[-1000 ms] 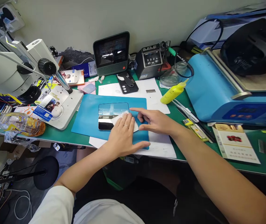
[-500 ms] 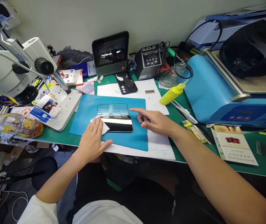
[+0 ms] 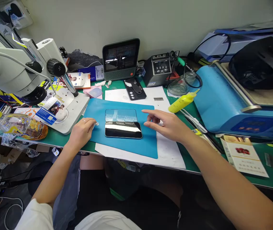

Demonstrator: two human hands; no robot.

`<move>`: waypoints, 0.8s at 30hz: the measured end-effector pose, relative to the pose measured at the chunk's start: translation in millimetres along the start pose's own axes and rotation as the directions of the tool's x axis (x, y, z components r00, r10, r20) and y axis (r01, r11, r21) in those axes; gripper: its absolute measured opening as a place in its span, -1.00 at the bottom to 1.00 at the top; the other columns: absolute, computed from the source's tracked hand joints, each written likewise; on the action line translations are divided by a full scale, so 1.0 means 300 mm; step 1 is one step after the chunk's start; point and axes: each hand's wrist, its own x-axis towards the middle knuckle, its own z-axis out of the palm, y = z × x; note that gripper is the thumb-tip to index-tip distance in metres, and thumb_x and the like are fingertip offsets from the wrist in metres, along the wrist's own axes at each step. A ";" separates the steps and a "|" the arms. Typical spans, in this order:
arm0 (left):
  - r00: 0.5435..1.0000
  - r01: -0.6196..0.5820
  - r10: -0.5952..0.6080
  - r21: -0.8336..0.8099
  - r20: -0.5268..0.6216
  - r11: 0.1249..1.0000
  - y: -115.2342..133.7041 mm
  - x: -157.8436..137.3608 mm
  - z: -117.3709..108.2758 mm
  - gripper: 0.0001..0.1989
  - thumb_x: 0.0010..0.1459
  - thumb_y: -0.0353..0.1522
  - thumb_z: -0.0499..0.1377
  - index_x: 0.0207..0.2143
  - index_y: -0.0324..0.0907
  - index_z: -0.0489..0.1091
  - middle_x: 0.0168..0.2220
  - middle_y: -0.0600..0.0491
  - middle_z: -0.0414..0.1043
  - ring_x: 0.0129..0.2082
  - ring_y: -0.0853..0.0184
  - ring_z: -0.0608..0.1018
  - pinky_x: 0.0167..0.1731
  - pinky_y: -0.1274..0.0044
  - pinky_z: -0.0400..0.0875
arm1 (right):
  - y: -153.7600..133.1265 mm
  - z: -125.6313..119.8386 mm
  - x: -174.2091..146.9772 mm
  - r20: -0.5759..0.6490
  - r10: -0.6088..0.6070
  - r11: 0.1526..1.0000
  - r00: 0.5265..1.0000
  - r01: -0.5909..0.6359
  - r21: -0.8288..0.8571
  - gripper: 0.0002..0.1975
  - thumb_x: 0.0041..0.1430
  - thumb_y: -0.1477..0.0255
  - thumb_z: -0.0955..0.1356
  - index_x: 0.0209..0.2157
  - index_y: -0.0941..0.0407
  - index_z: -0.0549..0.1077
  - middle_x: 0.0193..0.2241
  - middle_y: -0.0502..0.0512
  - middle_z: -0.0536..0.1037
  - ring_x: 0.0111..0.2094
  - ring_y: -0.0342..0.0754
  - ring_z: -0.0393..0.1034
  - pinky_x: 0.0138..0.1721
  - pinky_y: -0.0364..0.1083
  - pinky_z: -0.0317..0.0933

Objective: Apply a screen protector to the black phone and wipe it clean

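A phone [image 3: 123, 130] lies dark and glossy, screen up, on the blue mat [image 3: 136, 150]. Just beyond its far edge is a clear glass screen protector [image 3: 120, 115], lying flat and reflecting light. My left hand [image 3: 81, 131] is off to the left of the phone, above the mat's edge, fingers pinched together; a small white bit of a wipe [image 3: 96, 123] pokes out at the fingertips. On the other side, my right hand [image 3: 164, 123] hovers at the mat's right edge with the index finger stretched out and the thumb apart, holding nothing visible.
A microscope [image 3: 38, 70] and a drink bottle [image 3: 19, 126] stand at left. Behind are a smart display [image 3: 120, 59], a black phone back [image 3: 135, 89] and a soldering station [image 3: 158, 70]. To the right are a yellow squeeze bottle [image 3: 182, 102], tweezers [image 3: 194, 119] and a blue machine [image 3: 222, 108].
My left hand has lifted off the phone and drawn left, gathering the white wipe into its fingers. The phone's whole screen now shows. My right hand stays near the mat's right edge.
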 end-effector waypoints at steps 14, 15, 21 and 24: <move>0.941 -0.017 0.005 0.031 0.340 0.999 -0.033 0.273 0.046 -0.41 0.31 -0.23 0.21 0.34 -0.14 0.25 0.23 -0.12 0.46 0.25 0.01 0.45 0.15 0.23 0.43 | 0.066 0.056 0.143 0.003 -0.012 1.000 1.000 0.012 0.000 -0.43 0.38 0.09 0.24 0.32 -0.01 0.33 0.08 0.23 0.59 0.15 0.28 0.42 0.18 0.34 0.28; 0.938 -0.017 0.012 0.012 0.346 1.000 -0.037 0.276 0.047 -0.40 0.30 -0.24 0.21 0.35 -0.13 0.25 0.24 -0.11 0.45 0.26 0.02 0.44 0.16 0.24 0.43 | 0.063 0.058 0.136 -0.003 -0.008 1.000 1.000 0.009 0.014 -0.44 0.39 0.10 0.23 0.32 -0.01 0.33 0.09 0.23 0.59 0.16 0.28 0.41 0.19 0.35 0.27; 0.904 -0.006 0.045 -0.093 0.424 0.996 -0.059 0.290 0.024 -0.36 0.25 -0.28 0.24 0.36 -0.07 0.25 0.21 -0.09 0.45 0.27 0.06 0.41 0.15 0.26 0.44 | 0.044 0.053 0.129 -0.003 0.029 0.998 1.000 -0.029 0.057 -0.42 0.41 0.12 0.20 0.35 0.05 0.30 0.12 0.25 0.57 0.20 0.28 0.36 0.25 0.35 0.20; 0.897 -0.009 0.055 -0.106 0.438 0.994 -0.058 0.297 0.018 -0.37 0.24 -0.30 0.24 0.35 -0.07 0.26 0.22 -0.08 0.44 0.27 0.08 0.40 0.18 0.26 0.41 | 0.046 0.064 0.136 -0.009 0.035 0.997 0.999 -0.035 0.075 -0.40 0.41 0.08 0.18 0.36 0.01 0.28 0.12 0.24 0.57 0.21 0.29 0.33 0.24 0.36 0.19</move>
